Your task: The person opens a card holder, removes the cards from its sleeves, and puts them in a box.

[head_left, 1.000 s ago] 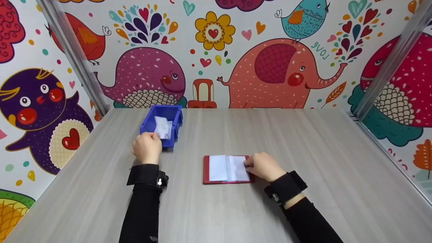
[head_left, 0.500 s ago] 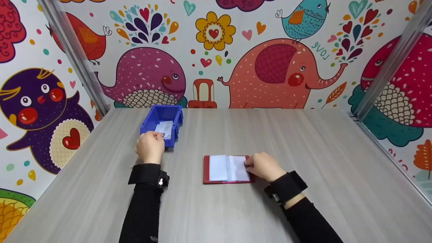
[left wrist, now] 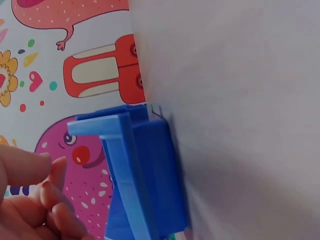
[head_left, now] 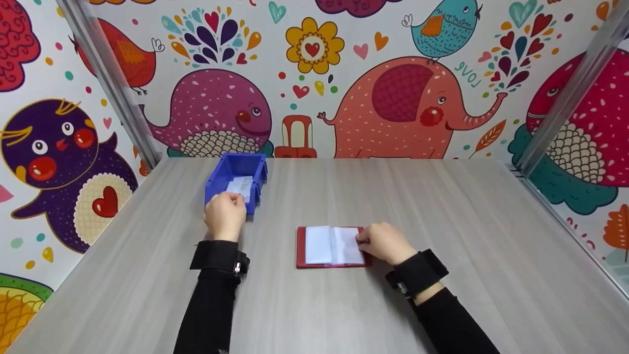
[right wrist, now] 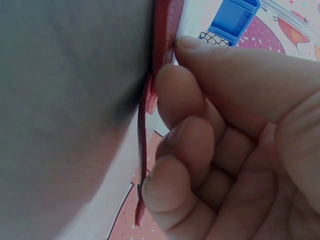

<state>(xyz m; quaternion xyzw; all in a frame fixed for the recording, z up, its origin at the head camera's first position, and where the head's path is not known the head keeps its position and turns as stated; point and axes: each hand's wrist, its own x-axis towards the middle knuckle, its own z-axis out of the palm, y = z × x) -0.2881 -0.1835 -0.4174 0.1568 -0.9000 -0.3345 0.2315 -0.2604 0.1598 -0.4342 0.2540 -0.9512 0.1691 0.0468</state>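
Note:
In the head view my left hand [head_left: 225, 215] is over the near edge of a blue plastic bin [head_left: 216, 173]. White paper slips [head_left: 240, 185] lie inside that bin. The left wrist view shows the thumb and fingertips loosely bent, close together, with nothing between them, beside the bin's wall [left wrist: 160, 175]. A small red card holder [head_left: 300, 248] lies spread on the table, its clear sleeves [head_left: 318, 245] facing up. My right hand [head_left: 385, 242] pinches its right edge between thumb and index finger. In the right wrist view, the red cover [right wrist: 167, 32] runs past the fingertips.
The wood-grain table [head_left: 295, 314] carries the bin at back left and the card holder near the middle. Walls printed with cartoon animals [head_left: 393, 118] close off the back and sides, with metal posts [head_left: 110, 83] at the corners.
A white slip that stood upright at my left fingers now lies down in the bin; the hand has let it go and drifted slightly right. My right hand stays on the card holder.

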